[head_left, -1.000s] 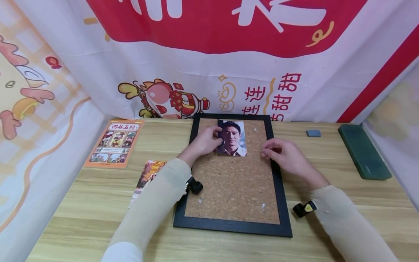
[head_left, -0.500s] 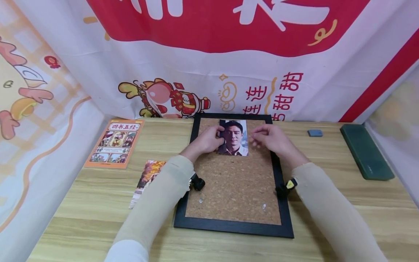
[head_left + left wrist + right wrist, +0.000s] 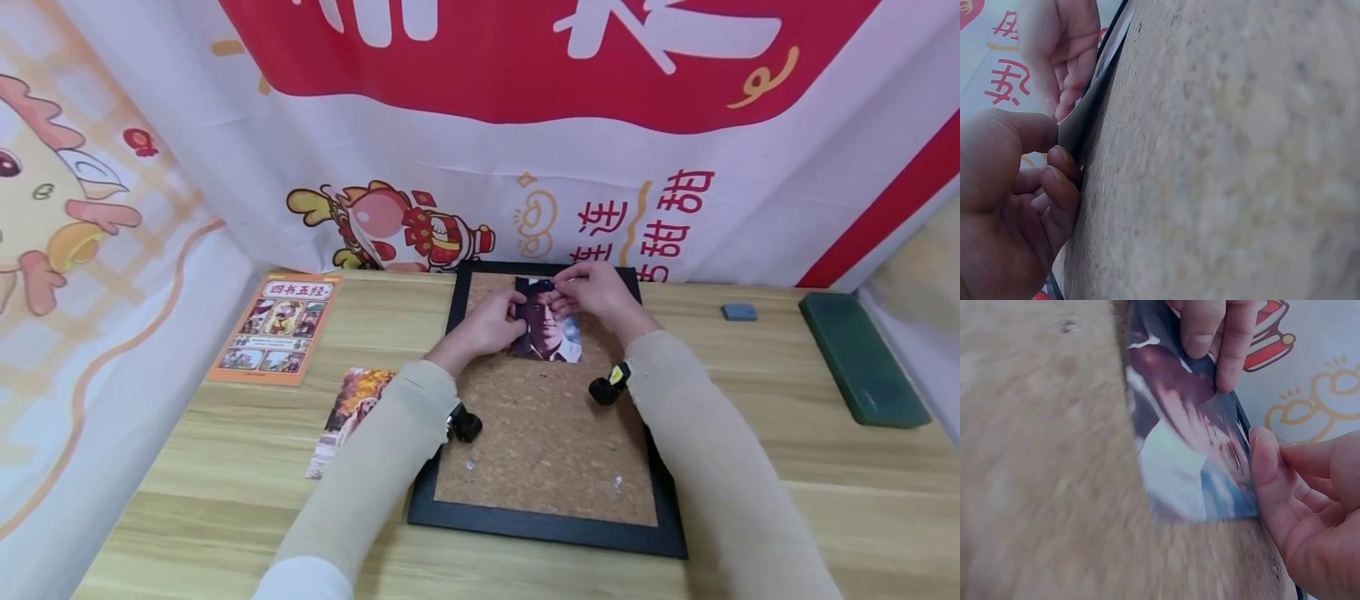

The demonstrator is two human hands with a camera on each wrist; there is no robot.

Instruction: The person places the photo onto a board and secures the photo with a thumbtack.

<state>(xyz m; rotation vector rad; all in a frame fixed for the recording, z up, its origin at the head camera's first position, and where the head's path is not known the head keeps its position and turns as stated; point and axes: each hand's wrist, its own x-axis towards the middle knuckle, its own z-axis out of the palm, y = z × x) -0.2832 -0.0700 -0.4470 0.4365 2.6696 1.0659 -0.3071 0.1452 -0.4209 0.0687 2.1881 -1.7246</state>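
Since earlier, the right hand, its grip unclear, has reached the glossy rectangular colour portrait photo near the top edge of the black-framed brown corkboard; probably light and bendy, it suits the edge pinch that the left hand gives.

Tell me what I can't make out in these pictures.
Head view, tabletop photo's right side: covered by left sleeve.
Head view, portrait's upper right: behind right hand.
Head view, booklet's fine print: too small.
Right wrist view, cork's grain: blurred.
Right wrist view, anything pinched: hidden by right fingertips.
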